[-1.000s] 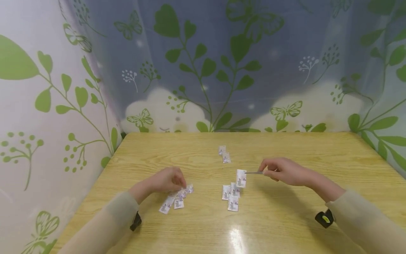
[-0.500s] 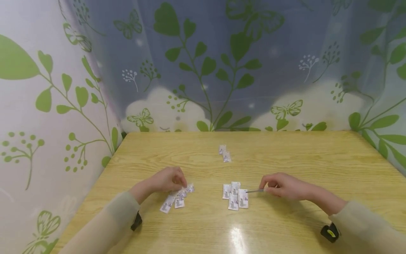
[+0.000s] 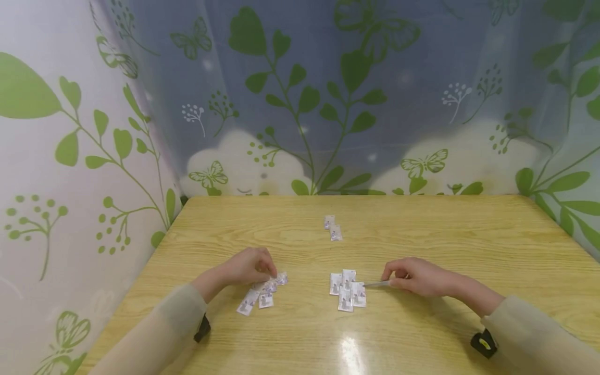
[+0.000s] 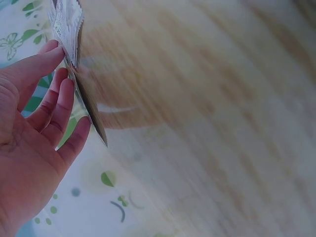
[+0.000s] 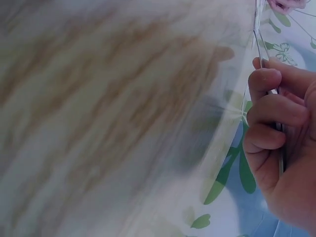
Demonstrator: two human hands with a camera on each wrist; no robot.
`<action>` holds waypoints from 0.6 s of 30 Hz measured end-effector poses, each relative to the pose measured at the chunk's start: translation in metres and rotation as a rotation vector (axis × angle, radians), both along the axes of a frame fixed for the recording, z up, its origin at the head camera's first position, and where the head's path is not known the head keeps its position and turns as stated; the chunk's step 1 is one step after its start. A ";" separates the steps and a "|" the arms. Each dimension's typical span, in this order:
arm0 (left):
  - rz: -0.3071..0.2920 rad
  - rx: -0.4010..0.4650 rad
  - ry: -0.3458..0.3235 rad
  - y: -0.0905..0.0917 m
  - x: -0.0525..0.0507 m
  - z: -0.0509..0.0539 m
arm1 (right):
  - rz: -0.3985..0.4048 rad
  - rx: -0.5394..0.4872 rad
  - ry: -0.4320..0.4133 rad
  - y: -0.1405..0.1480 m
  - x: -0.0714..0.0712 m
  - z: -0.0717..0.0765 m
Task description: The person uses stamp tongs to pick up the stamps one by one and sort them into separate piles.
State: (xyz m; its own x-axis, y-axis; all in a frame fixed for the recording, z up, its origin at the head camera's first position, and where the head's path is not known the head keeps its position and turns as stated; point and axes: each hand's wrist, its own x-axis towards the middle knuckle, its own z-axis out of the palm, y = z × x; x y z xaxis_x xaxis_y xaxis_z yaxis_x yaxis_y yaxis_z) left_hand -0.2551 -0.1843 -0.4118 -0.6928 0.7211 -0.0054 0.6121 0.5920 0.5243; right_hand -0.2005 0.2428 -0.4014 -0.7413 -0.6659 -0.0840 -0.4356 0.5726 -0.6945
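My right hand (image 3: 422, 277) holds slim metal tweezers (image 3: 377, 284), fingers curled round them in the right wrist view (image 5: 260, 52). Their tips reach the edge of a small white printed sachet (image 3: 358, 295), which lies flat against several like it (image 3: 346, 302) mid-table. To the left, my left hand (image 3: 248, 265) rests its fingertips on a fanned cluster of similar sachets (image 3: 247, 302). In the left wrist view the fingers of the left hand (image 4: 37, 133) are loosely bent, touching a sachet with a jagged edge (image 4: 69, 29). Part of that cluster is hidden under the hand.
Two more sachets (image 3: 335, 233) overlap farther back on the wood-grained table (image 3: 445, 224). A leaf-patterned curtain (image 3: 300, 104) hangs along the table's back edge, and another printed sheet (image 3: 79, 182) on the left.
The right hand has lowered the sachet with the tweezers toward me and set it beside the mid-table group, and it now lies flat. The left hand has stayed put.
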 end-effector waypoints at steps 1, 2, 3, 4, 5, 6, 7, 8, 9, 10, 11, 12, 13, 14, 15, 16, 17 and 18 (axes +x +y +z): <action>0.002 -0.003 -0.004 0.000 0.000 0.000 | -0.003 0.004 0.003 0.001 0.000 0.000; 0.003 -0.004 -0.006 0.000 0.000 -0.001 | -0.007 0.008 0.004 0.002 0.000 0.001; 0.002 -0.003 -0.008 0.000 -0.001 -0.001 | -0.013 0.014 0.007 0.003 0.000 0.001; 0.003 -0.004 -0.009 0.000 -0.001 -0.001 | -0.015 0.016 0.011 0.004 0.000 0.002; 0.003 -0.005 -0.010 0.000 0.000 -0.001 | -0.016 0.015 0.016 0.005 -0.001 0.003; 0.003 -0.005 -0.010 0.000 0.000 0.000 | -0.021 0.017 0.018 0.006 -0.001 0.005; 0.004 -0.005 -0.012 0.000 0.000 0.000 | -0.025 0.016 0.019 0.006 -0.002 0.006; 0.004 -0.003 -0.014 0.000 0.000 0.000 | -0.031 0.019 0.021 0.007 -0.002 0.007; 0.004 -0.002 -0.014 0.000 0.000 0.000 | -0.036 0.020 0.021 0.006 -0.003 0.009; 0.005 -0.003 -0.014 0.000 0.000 0.001 | -0.039 0.018 0.027 0.005 -0.004 0.010; 0.005 -0.002 -0.015 0.000 0.000 0.001 | -0.045 0.019 0.028 0.004 -0.005 0.011; 0.006 -0.003 -0.016 0.000 0.000 0.001 | -0.052 0.024 0.031 0.002 -0.006 0.012; 0.007 -0.004 -0.017 0.000 0.000 0.001 | -0.054 0.026 0.036 0.000 -0.008 0.013; 0.008 -0.006 -0.018 0.000 0.000 0.001 | -0.058 0.030 0.037 -0.003 -0.010 0.013; 0.009 -0.008 -0.018 0.000 0.000 0.001 | -0.055 0.027 0.040 -0.006 -0.011 0.013; 0.010 -0.010 -0.020 0.001 0.001 0.002 | -0.052 0.026 0.043 -0.010 -0.013 0.013; 0.010 -0.010 -0.021 0.001 0.001 0.002 | -0.050 0.028 0.042 -0.014 -0.015 0.014; 0.011 -0.012 -0.022 0.001 0.001 0.002 | -0.046 0.030 0.043 -0.019 -0.017 0.014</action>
State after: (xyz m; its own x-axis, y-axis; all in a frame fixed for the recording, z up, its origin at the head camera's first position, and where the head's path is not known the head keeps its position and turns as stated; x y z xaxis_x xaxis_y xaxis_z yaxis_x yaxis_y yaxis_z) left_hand -0.2540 -0.1836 -0.4097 -0.7005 0.7130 -0.0294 0.5935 0.6050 0.5308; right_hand -0.2180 0.2237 -0.3877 -0.7742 -0.6289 -0.0710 -0.4376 0.6130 -0.6579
